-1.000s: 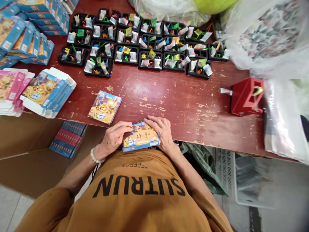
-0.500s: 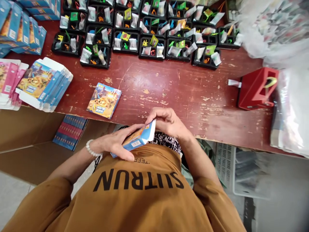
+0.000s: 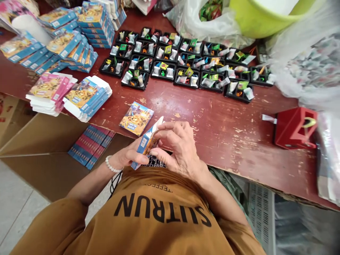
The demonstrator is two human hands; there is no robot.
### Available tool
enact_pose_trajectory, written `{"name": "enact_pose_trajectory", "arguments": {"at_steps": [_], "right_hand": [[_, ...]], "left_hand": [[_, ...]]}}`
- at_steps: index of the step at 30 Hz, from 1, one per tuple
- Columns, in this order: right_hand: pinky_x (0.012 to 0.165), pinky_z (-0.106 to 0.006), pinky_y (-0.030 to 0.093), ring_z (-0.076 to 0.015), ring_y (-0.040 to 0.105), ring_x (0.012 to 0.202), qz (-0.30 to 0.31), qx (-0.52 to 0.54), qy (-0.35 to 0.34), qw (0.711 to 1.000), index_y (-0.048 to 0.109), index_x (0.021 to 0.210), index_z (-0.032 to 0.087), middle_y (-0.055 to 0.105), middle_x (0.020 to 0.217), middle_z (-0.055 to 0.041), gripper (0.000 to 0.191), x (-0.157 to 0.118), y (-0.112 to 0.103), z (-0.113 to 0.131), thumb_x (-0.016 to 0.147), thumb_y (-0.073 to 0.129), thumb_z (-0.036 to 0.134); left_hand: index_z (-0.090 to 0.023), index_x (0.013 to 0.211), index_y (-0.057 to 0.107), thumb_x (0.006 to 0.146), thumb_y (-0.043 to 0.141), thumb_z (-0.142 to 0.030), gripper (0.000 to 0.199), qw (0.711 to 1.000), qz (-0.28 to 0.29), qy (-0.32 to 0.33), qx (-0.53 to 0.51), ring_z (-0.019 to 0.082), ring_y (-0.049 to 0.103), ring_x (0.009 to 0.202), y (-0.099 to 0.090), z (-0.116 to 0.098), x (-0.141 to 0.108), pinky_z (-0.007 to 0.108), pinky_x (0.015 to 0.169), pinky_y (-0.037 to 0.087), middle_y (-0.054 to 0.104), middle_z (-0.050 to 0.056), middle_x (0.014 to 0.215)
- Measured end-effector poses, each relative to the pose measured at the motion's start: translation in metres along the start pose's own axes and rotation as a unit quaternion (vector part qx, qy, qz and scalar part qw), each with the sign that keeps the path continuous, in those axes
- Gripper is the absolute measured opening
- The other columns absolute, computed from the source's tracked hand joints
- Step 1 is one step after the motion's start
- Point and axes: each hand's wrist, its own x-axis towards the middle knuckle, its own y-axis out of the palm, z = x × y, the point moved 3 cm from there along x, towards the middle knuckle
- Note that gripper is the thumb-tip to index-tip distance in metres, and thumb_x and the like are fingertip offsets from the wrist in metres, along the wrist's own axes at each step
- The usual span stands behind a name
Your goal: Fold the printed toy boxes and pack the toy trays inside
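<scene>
A blue printed box (image 3: pixel 143 142) is tilted up on its edge at the table's front, its white end flaps standing out at the top. Wrapped round the lower end of that box is my left hand (image 3: pixel 130 155), the thumb across its side. My right hand (image 3: pixel 180 147) has its fingertips at the flaps and its thumb by the printed face; the exact contact is partly hidden. Just behind the box, another printed box (image 3: pixel 136 118) lies flat on the red table (image 3: pixel 223 131).
Black trays (image 3: pixel 187 77) with small toys and packets stand in rows. Left are flattened blue cartons (image 3: pixel 86 97), pink cartons (image 3: pixel 47 88) and stacked boxes (image 3: pixel 92 17). A red tape dispenser (image 3: pixel 294 127) sits right. Below left, an open carton (image 3: pixel 34 141) holds packed boxes.
The view has shifted, showing more of the table's far side. The held box has turned more upright, and my right hand's fingers have spread along its flap end.
</scene>
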Motion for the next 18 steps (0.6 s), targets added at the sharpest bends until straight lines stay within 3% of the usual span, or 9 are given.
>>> {"name": "enact_pose_trajectory", "arguments": {"at_steps": [2,6,9,13,15,18], "right_hand": [[0.096,-0.051,0.044,-0.0288,0.06,0.108,0.006,0.026,-0.001,1.0,0.066,0.103,0.026,0.072,0.118,-0.0078,0.041,0.007,0.003,0.008,0.099,0.062,0.067],[0.097,-0.051,0.046,-0.0287,0.061,0.109,0.006,0.071,0.004,0.997,0.062,0.107,0.027,0.07,0.118,-0.0077,0.041,0.016,0.01,0.019,0.097,0.066,0.067],[0.099,-0.052,0.049,-0.029,0.062,0.113,0.003,0.086,0.0,0.996,0.062,0.111,0.029,0.068,0.124,-0.0077,0.031,0.017,0.019,0.025,0.096,0.075,0.053],[0.093,-0.047,0.055,-0.0242,0.066,0.105,-0.013,0.142,0.008,0.99,0.064,0.1,0.028,0.07,0.114,-0.0043,0.011,0.018,0.032,0.033,0.098,0.075,0.028],[0.089,-0.044,0.057,-0.0221,0.069,0.101,-0.01,0.157,-0.024,0.987,0.066,0.1,0.027,0.07,0.108,-0.0033,0.01,0.019,0.033,0.041,0.098,0.072,0.02],[0.086,-0.041,0.059,-0.0207,0.071,0.098,0.001,0.162,-0.111,0.98,0.067,0.107,0.027,0.073,0.109,-0.0027,0.015,0.025,0.025,0.05,0.097,0.073,0.018]], "left_hand": [[-0.031,0.145,0.06,0.073,0.085,-0.056,0.08,1.0,-0.02,0.004,0.008,0.033,0.071,0.117,-0.006,-0.009,-0.007,0.053,0.101,0.062,0.07,0.01,0.13],[-0.03,0.159,0.044,0.07,0.093,-0.049,0.104,0.984,-0.13,0.029,0.121,0.039,0.059,0.137,-0.016,-0.021,-0.026,0.056,0.114,0.053,0.058,0.014,0.15],[-0.025,0.16,0.038,0.067,0.096,-0.05,0.112,0.953,-0.208,0.054,0.214,0.042,0.058,0.139,-0.019,-0.024,-0.04,0.057,0.113,0.053,0.054,0.018,0.154],[-0.023,0.16,0.037,0.066,0.096,-0.05,0.114,0.903,-0.282,0.068,0.317,0.043,0.053,0.143,-0.026,-0.029,-0.05,0.06,0.12,0.046,0.05,0.02,0.157],[-0.023,0.16,0.038,0.067,0.095,-0.049,0.112,0.906,-0.264,0.072,0.324,0.042,0.054,0.143,-0.03,-0.033,-0.053,0.058,0.12,0.046,0.052,0.019,0.156],[-0.026,0.161,0.04,0.071,0.093,-0.047,0.106,0.944,-0.18,0.083,0.265,0.039,0.06,0.137,-0.038,-0.035,-0.057,0.055,0.116,0.052,0.06,0.015,0.15]]}}
